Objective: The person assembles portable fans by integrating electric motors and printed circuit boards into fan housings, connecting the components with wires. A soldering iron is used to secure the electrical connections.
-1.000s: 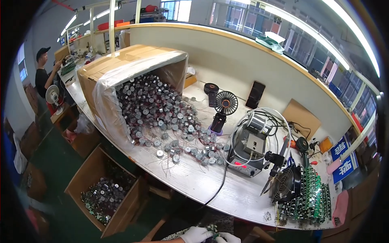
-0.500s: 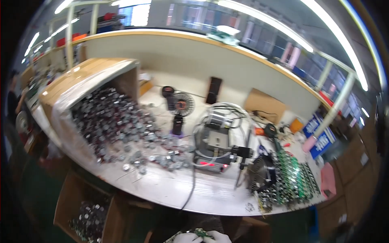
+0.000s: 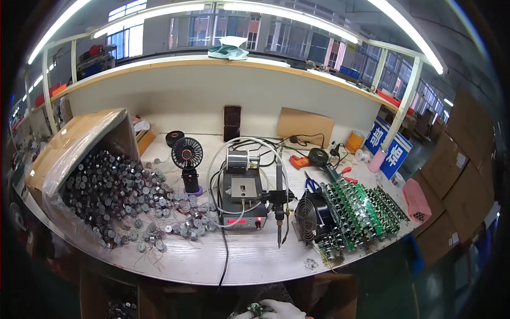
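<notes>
At the bottom edge, beneath the table's front, my two hands in white gloves come together around a small green circuit board [image 3: 256, 308]. My right hand [image 3: 282, 309] curls its fingers against the board's right side. Only a sliver of my left hand [image 3: 245, 315] shows, pressed to the board's left and lower side; the rest is cut off by the frame. On the table above stands a soldering station [image 3: 241, 204] with a solder spool [image 3: 242, 160] on top. Beside it, a soldering iron [image 3: 279, 212] hangs tip down in a holder.
An open carton [image 3: 40, 173] lies on its side, spilling many small round motors [image 3: 111, 191]. A handheld fan [image 3: 187, 154] stands behind them. At right, a black fan [image 3: 309, 218] adjoins rows of green circuit boards [image 3: 358, 212]. A brown box [image 3: 329, 297] stands under the table.
The view has turned right and levelled, so the table appears shifted left. My hands stay together on the board at the bottom edge, with less of the left one showing.
</notes>
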A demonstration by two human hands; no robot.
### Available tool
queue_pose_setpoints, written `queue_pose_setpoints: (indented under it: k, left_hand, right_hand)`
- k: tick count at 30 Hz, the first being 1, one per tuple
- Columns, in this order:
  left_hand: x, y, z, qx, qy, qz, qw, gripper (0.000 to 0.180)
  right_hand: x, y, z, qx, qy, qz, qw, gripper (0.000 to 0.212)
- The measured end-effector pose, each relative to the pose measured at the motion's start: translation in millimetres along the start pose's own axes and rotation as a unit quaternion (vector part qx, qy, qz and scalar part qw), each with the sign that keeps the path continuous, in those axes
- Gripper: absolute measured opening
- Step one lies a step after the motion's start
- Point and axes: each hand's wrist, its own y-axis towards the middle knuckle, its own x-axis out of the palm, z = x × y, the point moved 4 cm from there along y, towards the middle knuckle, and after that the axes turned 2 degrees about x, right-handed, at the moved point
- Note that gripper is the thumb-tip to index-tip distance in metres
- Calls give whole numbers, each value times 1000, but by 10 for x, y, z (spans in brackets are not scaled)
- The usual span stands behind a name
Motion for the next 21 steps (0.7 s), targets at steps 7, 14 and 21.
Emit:
queue_pose_setpoints:
  k: [7, 14, 21]
  left_hand:
    - [44, -27, -286, -127, -292, 43, 947, 23]
    - [31, -21, -378, -123, -261, -26, 957, 26]
    - [138, -83, -365, -42, -239, 27, 970, 22]
  right_hand:
    - [-28, -137, 54, -55, -19, 9, 998, 51]
    - [-13, -149, 50, 3, 53, 4, 999, 37]
    - [-60, -141, 49, -55, -35, -39, 997, 30]
